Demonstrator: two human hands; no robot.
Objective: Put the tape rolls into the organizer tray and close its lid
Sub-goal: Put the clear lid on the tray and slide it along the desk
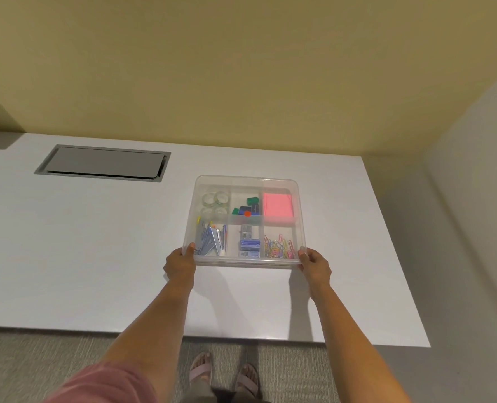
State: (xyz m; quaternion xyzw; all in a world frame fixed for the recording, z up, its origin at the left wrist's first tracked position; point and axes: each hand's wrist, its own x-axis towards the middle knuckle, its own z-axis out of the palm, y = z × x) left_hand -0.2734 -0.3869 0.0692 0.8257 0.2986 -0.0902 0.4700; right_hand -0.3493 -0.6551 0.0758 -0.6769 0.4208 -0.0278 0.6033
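Grey hatch (103, 162) at our ten o'clock on white desk (81, 242), clear lid (247, 181) over organizer tray (248, 264) (tape rolls (216, 203) inside), our left hand (180, 264) and right hand (314, 264) pinching near corners.

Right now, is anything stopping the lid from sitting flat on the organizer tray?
Nothing visible. The clear lid already covers the tray, the tape rolls lie inside its far-left compartment, and both hands grip the near corners.

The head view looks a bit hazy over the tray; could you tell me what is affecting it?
Head view: the clear lid softens the tape rolls; both hands cast soft shadows on the table; the wide lens bends the table edges.
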